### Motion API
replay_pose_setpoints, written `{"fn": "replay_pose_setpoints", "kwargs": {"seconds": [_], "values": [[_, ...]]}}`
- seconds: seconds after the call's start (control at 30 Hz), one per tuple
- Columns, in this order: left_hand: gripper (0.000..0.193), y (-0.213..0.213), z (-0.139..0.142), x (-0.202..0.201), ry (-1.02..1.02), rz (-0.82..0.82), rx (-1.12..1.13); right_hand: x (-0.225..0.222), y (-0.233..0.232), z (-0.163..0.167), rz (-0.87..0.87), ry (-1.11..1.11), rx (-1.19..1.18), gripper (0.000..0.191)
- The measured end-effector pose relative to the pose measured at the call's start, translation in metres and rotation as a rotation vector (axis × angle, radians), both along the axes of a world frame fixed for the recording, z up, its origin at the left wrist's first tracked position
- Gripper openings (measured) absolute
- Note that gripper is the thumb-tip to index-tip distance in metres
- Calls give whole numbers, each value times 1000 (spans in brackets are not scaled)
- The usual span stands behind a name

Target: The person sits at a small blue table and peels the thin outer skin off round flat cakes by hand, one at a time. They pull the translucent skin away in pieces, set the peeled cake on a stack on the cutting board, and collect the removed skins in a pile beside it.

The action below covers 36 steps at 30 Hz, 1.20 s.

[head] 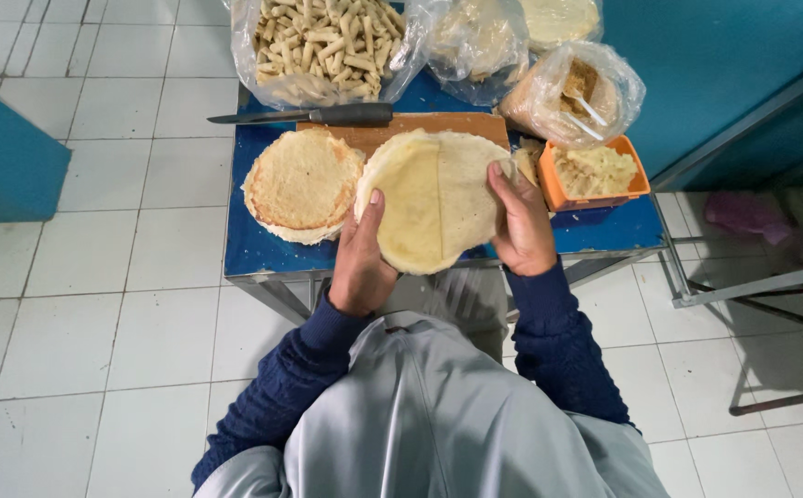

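Thin round flatbread (pixel 436 198), L hand (pixel 362 263) & R hand (pixel 521 226) gripping edges

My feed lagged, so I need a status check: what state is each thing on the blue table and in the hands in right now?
Round pale wrapper: held by left hand and right hand, creased down the middle.
Wrapper stack: flat on blue table.
Black-handled knife: lying unused.
Orange tub: filled.
Clear bag of rolls: open.

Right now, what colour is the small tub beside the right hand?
Orange; the tub shows best in the head view, next to the right hand.
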<state>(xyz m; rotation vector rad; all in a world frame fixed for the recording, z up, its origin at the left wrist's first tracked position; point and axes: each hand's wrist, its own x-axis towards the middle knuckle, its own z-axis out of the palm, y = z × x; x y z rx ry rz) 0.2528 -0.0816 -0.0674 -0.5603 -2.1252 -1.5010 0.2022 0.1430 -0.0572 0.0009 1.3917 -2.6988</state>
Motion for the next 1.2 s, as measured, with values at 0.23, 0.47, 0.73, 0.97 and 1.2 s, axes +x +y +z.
{"fn": "replay_pose_setpoints", "kwargs": {"seconds": [0.23, 0.47, 0.73, 0.97, 1.2], "values": [[51, -2, 17, -9, -739, -467, 1164, -1, 32, -35, 143, -176, -278, 39], [58, -25, 22, -8, -823, -487, 1319, 13, 68, -63, 99, -267, -426, 39], [62, -62, 41, 2, -699, -422, 1272, -9, 98, 6, -131, 104, 73, 35], [59, -76, 48, 1, -485, -376, 1381, -35, 14, -8, -134, 720, 1342, 50], [63, -75, 44, 1, -430, -423, 1412, -8, -2, -32, -12, 900, 1570, 58]]}}
